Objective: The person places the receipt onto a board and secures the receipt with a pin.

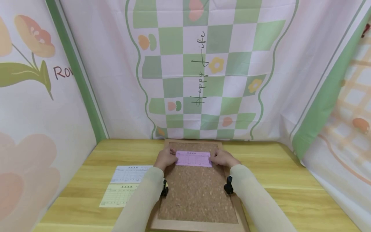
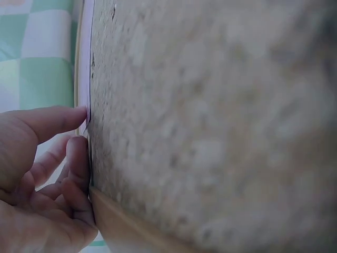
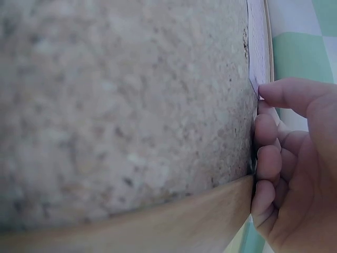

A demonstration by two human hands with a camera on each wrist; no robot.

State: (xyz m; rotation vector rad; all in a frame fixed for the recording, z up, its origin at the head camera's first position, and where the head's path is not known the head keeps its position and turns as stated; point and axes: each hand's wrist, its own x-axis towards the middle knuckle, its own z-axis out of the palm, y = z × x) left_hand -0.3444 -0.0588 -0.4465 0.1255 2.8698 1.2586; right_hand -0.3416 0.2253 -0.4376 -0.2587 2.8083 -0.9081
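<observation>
Cream sleeves (image 1: 140,201): both forearms reach forward from the near edge; black wrist device (image 1: 229,185) at each cuff.
Pink slip (image 1: 193,159): printed form, set crosswise over the far part of the cork board (image 1: 197,193); cannot tell whether its whole underside touches.
Left hand (image 1: 166,158): thumb and finger pinch the slip's left end; remaining fingers bent, near the board's edge.
Right hand (image 1: 224,158): thumb and index finger pinch the right end; other fingers curled at the board's side.
Wooden frame (image 1: 194,225): borders the cork; rests on wood-grain table (image 1: 298,196).
Blue slip (image 1: 131,174): left of board, just beyond yellow slip (image 1: 116,195); left sleeve partly covers both.
Backdrop: green-and-white checked cloth (image 1: 171,40), lettered "Happy Life".
</observation>
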